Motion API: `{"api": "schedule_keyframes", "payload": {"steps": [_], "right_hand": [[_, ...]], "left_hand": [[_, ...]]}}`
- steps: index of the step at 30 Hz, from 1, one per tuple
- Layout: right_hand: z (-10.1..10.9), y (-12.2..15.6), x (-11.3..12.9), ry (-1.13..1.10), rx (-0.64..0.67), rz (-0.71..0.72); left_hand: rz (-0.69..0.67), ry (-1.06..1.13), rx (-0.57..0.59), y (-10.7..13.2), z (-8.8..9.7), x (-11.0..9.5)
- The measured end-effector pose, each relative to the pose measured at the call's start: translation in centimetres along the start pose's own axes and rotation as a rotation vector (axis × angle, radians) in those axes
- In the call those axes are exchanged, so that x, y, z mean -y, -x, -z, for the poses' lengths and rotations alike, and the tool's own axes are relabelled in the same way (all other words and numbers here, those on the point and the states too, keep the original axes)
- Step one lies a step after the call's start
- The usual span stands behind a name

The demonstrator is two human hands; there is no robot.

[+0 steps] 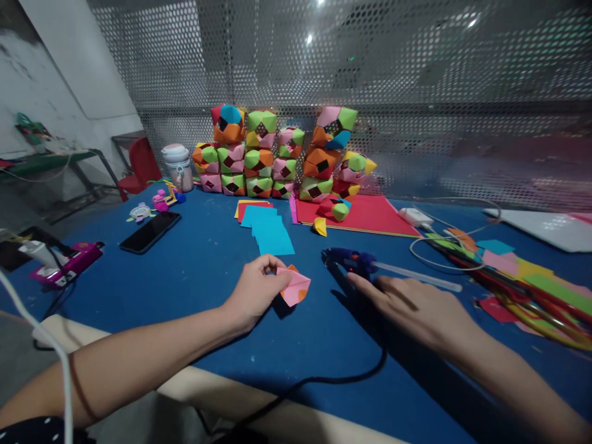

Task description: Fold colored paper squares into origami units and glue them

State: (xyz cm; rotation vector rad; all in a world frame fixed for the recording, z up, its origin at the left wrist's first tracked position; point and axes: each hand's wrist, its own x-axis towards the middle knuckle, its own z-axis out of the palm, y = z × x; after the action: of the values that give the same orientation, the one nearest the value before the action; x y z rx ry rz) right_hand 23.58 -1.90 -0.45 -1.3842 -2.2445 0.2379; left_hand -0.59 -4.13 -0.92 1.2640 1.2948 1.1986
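Note:
My left hand (253, 290) pinches a folded pink and orange paper piece (294, 286) just above the blue table (194, 290). My right hand (411, 305) lies flat with fingers stretched out, its fingertips touching the blue hot glue gun (350, 260), which rests on its side with a clear glue stick (416, 275) poking out to the right. The gun's black cord (319, 377) runs back toward me over the table edge. Cyan paper squares (269, 231) lie just beyond my left hand.
Stacks of folded multicoloured paper cubes (277, 154) stand at the back against a perforated metal screen. Red paper sheets (365, 213), a white charger with cable (416, 217), coloured paper strips (531, 277), a black phone (150, 232), a lidded jar (178, 165) and a pink device (67, 262) surround them.

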Motion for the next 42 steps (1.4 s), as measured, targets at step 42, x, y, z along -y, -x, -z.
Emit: {"api": "schedule_keyframes", "payload": {"steps": [42], "right_hand": [[-3.3,0.6,7.0,-0.841,0.078,-0.150]], "left_hand": [[-0.021,-0.016,0.302,1.9,-0.9,-1.5]]}}
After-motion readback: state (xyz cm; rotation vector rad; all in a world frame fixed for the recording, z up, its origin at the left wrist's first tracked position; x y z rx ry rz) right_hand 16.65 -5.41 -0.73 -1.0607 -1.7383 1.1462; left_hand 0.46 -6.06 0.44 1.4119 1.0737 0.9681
